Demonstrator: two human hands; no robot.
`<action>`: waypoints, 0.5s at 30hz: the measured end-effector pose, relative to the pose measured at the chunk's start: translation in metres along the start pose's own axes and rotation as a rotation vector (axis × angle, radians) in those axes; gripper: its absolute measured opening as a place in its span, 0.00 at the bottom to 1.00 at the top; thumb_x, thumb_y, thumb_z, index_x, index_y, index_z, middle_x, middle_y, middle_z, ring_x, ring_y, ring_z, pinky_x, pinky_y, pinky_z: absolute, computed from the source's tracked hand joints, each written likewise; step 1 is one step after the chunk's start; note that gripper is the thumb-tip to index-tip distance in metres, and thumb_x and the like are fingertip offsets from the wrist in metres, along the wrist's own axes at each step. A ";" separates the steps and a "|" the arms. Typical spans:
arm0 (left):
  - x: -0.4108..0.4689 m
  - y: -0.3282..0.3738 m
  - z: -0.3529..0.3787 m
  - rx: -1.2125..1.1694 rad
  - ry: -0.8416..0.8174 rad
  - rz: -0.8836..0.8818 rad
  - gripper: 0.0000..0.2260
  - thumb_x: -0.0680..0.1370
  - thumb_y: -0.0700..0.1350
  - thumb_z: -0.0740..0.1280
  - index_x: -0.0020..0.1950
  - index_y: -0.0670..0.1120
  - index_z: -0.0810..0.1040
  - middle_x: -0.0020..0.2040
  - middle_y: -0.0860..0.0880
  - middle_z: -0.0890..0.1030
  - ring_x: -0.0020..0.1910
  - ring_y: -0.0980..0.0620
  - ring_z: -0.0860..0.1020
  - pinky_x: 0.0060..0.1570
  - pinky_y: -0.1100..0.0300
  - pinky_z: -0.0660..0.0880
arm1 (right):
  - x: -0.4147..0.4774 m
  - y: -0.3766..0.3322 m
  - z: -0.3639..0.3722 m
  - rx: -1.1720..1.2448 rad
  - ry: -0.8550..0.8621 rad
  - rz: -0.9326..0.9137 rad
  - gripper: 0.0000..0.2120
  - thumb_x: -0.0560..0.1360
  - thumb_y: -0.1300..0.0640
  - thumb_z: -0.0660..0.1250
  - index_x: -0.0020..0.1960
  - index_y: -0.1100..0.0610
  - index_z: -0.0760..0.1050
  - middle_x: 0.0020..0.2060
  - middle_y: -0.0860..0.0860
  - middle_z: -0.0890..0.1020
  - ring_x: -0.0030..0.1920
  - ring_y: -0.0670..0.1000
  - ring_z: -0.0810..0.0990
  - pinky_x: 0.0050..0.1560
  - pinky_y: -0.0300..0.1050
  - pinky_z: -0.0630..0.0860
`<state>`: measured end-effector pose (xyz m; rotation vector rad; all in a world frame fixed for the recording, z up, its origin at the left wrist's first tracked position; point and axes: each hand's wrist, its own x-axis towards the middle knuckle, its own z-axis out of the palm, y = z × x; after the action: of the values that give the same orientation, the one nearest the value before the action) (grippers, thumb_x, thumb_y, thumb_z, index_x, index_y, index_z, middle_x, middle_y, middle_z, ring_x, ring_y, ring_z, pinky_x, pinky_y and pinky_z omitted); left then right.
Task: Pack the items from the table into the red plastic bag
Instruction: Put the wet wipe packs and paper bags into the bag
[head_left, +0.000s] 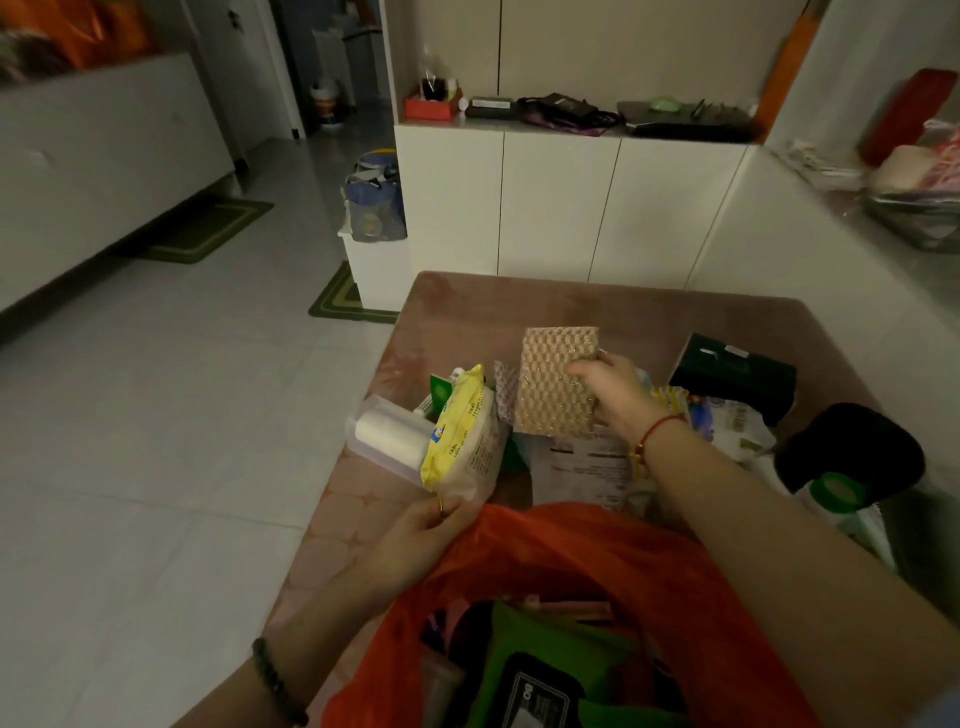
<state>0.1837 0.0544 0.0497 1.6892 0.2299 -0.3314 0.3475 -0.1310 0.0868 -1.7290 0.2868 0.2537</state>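
Note:
The red plastic bag (597, 566) stands open at the near edge of the pink table (457, 312), with a green wipes pack (540, 660) and other items inside. My left hand (421, 535) pinches the bag's left rim. Over the middle of the table my right hand (613, 389) grips a brown bubble-wrap envelope (550, 384), held upright above the other things. A yellow tissue pack (462, 436) leans just left of it, with a white roll (389, 434) in a clear box beside that.
A printed paper sheet (587, 467) lies under the envelope. A dark green box (737, 374), small packets (727, 421), a black round item (852, 447) and a green-capped bottle (836, 499) crowd the table's right side. White cabinets (561, 202) stand behind; tiled floor (156, 415) lies left.

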 end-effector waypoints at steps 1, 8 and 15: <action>0.001 0.000 0.000 -0.012 -0.008 -0.006 0.12 0.78 0.47 0.61 0.38 0.46 0.78 0.29 0.54 0.81 0.31 0.62 0.79 0.34 0.75 0.73 | 0.012 0.004 0.008 0.033 -0.018 0.051 0.17 0.74 0.59 0.64 0.62 0.61 0.72 0.59 0.56 0.79 0.57 0.58 0.77 0.61 0.53 0.74; 0.009 -0.006 -0.004 0.002 -0.021 0.040 0.13 0.78 0.47 0.61 0.37 0.43 0.74 0.31 0.51 0.75 0.30 0.61 0.73 0.34 0.72 0.70 | 0.034 0.044 0.042 -0.004 -0.067 0.219 0.33 0.69 0.48 0.71 0.69 0.57 0.65 0.68 0.55 0.71 0.66 0.59 0.70 0.66 0.57 0.68; -0.002 0.001 -0.002 0.034 -0.006 0.017 0.13 0.78 0.49 0.61 0.35 0.49 0.76 0.27 0.56 0.80 0.30 0.63 0.78 0.33 0.76 0.72 | -0.031 0.013 0.008 0.130 0.103 -0.087 0.22 0.70 0.54 0.71 0.61 0.53 0.67 0.57 0.52 0.77 0.54 0.53 0.77 0.54 0.51 0.76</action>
<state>0.1820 0.0561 0.0513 1.7226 0.2064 -0.3299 0.3142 -0.1234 0.0829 -1.6236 0.2962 0.0812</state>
